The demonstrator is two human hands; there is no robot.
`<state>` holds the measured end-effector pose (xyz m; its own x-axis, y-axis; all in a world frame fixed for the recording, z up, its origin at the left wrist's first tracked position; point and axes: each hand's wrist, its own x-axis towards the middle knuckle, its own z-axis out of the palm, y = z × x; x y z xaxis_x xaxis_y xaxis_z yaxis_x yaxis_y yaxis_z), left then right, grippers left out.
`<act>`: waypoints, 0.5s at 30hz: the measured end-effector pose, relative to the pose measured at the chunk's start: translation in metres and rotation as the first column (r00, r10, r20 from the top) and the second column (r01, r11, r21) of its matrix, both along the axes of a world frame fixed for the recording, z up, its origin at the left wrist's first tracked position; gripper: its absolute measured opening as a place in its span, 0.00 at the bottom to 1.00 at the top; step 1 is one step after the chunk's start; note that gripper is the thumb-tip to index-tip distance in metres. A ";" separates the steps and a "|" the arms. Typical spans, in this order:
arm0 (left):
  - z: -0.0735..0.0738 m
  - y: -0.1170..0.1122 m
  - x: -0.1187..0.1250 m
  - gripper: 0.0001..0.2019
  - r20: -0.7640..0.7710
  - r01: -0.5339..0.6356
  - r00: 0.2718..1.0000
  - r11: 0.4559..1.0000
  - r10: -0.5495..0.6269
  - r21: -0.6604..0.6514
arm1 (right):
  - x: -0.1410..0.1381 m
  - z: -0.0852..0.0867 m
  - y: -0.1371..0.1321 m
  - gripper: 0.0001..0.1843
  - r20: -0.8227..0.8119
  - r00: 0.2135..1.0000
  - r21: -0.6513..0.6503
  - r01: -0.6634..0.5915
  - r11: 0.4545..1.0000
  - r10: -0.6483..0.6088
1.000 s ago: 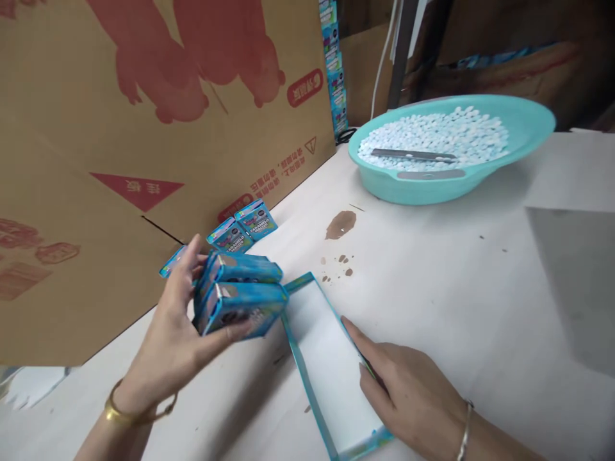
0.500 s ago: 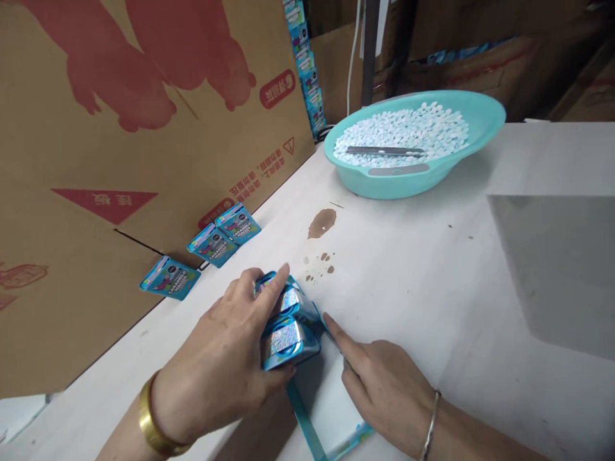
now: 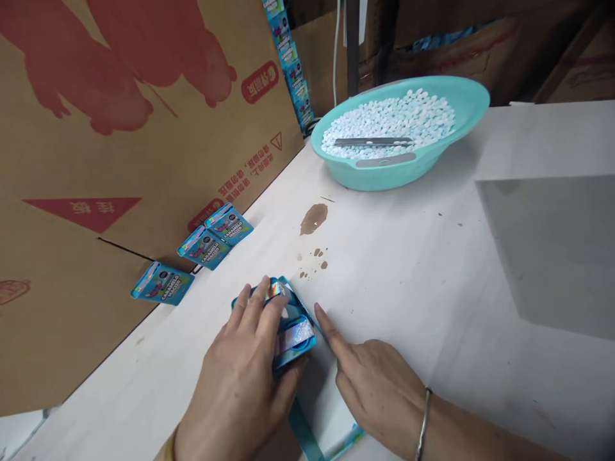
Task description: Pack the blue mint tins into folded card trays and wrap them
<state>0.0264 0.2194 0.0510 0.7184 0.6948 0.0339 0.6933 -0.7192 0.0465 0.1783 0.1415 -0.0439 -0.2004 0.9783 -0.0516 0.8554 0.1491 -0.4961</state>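
Observation:
My left hand (image 3: pixel 245 371) is closed over small shiny blue packs (image 3: pixel 295 333) with silvery holographic strips, its fingers on top and the thumb at the near side. They stand in the far end of a shallow blue-edged box (image 3: pixel 305 429) with a white inside, which lies on the table. My right hand (image 3: pixel 379 384) grips the box's right wall, index finger stretched along it and the other fingers curled. Part of that wall is hidden by the hand. To the left, blue "Caramelo Macizo" packets (image 3: pixel 204 248) rest against a large carton.
The large printed carton (image 3: pixel 96 160) walls off the left side. At the back stands a turquoise basin (image 3: pixel 394 176) of pale blue tablets (image 3: pixel 408 115), with a dark flat tool (image 3: pixel 372 141) on them. A grey sheet (image 3: pixel 552 256) lies at right. A packet strip (image 3: pixel 291 64) hangs behind.
My left hand has shifted forward over the blue packs, which now sit lower in the box's far end. My right hand stays at the box wall. The camera view has moved slightly.

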 end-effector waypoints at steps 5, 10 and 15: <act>-0.011 0.001 0.003 0.18 0.094 0.013 0.995 0.993 -0.025 0.121 | -0.001 0.002 0.001 0.36 0.041 0.999 -0.067 -0.015 0.998 0.018; -0.024 -0.001 -0.005 0.27 0.032 0.061 0.997 0.989 -0.066 0.138 | -0.001 0.002 -0.001 0.36 0.036 0.999 -0.034 -0.005 0.999 0.006; -0.042 -0.011 -0.020 0.32 0.071 0.056 0.995 0.981 -0.071 0.186 | 0.000 -0.003 -0.002 0.37 0.029 1.000 0.027 -0.006 1.000 0.006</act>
<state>0.0066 0.2085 0.0092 0.7513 0.6247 0.2130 0.6454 -0.7629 -0.0392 0.1778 0.1398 -0.0470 -0.2052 0.9782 -0.0309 0.8682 0.1674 -0.4672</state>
